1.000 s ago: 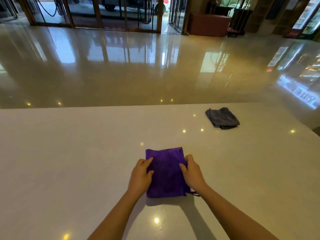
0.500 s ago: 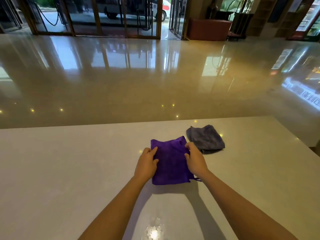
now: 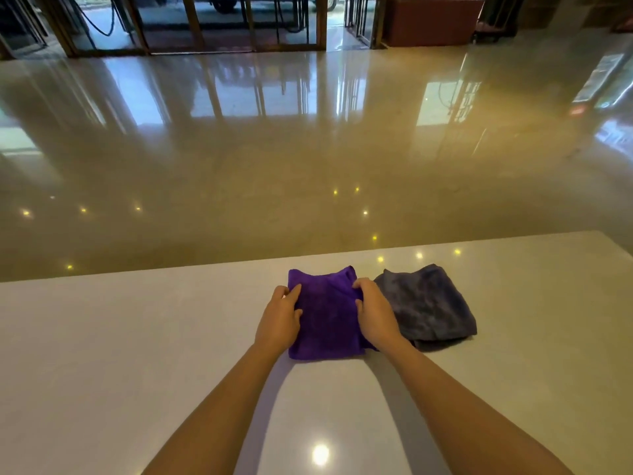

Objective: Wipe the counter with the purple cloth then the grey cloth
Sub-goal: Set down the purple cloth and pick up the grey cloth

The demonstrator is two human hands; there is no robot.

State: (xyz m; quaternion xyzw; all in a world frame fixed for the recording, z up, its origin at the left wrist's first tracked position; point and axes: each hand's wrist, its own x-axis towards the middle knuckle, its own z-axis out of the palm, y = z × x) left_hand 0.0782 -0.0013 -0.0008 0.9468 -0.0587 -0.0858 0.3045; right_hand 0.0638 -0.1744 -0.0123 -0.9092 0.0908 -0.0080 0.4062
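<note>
A folded purple cloth [image 3: 325, 317] lies flat on the white counter [image 3: 137, 337], close to its far edge. My left hand [image 3: 279, 320] presses on the cloth's left side and my right hand [image 3: 373, 313] on its right side, fingers gripping the edges. A crumpled grey cloth [image 3: 428, 303] rests on the counter just right of the purple one, its left edge partly behind my right hand and touching or nearly touching the purple cloth.
The counter's far edge [image 3: 205, 265] runs just beyond the cloths, with a glossy lobby floor [image 3: 274, 149] below. Glass doors [image 3: 205, 22] and a brown box-like stand [image 3: 431, 18] are far off.
Both hands have pushed the purple cloth away from me and rightward across the counter. It now sits next to the grey cloth, which lay well apart a second ago.
</note>
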